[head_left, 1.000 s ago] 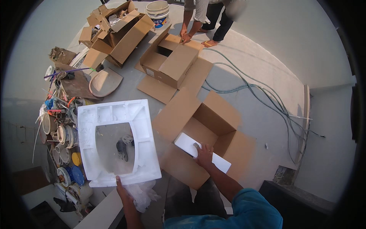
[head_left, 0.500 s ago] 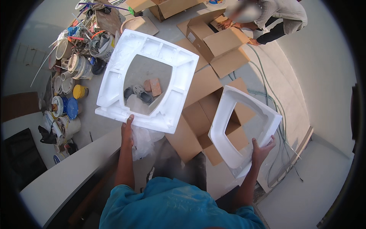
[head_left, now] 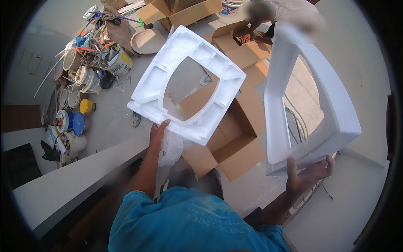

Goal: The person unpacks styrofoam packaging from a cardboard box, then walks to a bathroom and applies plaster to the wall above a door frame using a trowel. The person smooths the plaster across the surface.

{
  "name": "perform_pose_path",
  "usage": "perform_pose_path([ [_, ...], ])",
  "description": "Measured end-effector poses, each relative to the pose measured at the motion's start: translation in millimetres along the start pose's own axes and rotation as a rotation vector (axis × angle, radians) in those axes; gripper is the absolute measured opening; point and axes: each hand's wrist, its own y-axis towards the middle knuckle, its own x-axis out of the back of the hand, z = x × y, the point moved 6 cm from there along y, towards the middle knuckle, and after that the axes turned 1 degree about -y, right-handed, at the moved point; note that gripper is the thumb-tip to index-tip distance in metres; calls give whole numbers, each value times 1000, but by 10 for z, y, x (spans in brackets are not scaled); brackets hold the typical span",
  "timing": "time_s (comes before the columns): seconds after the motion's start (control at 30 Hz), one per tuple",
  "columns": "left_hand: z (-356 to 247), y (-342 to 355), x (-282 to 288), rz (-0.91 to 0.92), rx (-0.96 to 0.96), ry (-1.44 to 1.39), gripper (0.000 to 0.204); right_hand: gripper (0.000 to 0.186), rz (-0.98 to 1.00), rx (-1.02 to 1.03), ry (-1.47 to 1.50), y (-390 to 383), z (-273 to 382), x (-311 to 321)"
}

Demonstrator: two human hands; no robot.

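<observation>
My left hand (head_left: 158,133) grips the lower corner of a white foam packing frame (head_left: 228,92) with a large opening and ribbed pockets, held out in front of me, with crumpled clear plastic (head_left: 170,152) hanging beside that hand. My right hand (head_left: 308,174) holds a second white foam frame (head_left: 344,119) by its lower edge, raised and tilted upright at the right. An open cardboard box (head_left: 231,151) lies below and between the two pieces, with its flaps spread and its inside visible.
A co-worker (head_left: 247,31) bends over another box (head_left: 224,41) at the back, near a larger box (head_left: 191,10). Cluttered buckets (head_left: 117,62) line the left, beside a low white ledge (head_left: 71,178). Green hoses (head_left: 296,122) lie on the right, near the wall (head_left: 361,63).
My right hand has lifted the second foam frame out of the box, rightward, and tipped it upright. My left hand has raised its frame and moved right. The co-worker has bent down lower.
</observation>
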Motion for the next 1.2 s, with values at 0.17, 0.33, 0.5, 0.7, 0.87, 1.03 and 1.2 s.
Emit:
perform_pose_path([
  [0.17, 332, -1, -634, 114, -38, -31, 58, 45, 309, 370, -132, -313, 908, -1130],
  [0.33, 588, -18, -1068, 347, -155, -54, 50, 17, 353, 505, -132, -686, 1194, -1886],
  [0.5, 566, -73, -1034, 216, -96, -159, 61, 33, 102, 374, -107, -703, 840, -1355],
  [0.7, 266, -179, -1016, 315, -203, -169, 59, 51, -45, -33, -100, -620, -252, -333],
  [0.87, 155, -124, -982, 322, -256, -159, 61, 55, -184, -369, 91, -800, -901, -5],
  [1.03, 91, -132, -1000, 365, -256, -142, 61, 53, -237, -527, 93, -944, -1139, 182],
  [1.2, 118, -142, -1012, 389, -240, -239, 63, 53, -258, -552, 153, -992, -1256, 321],
])
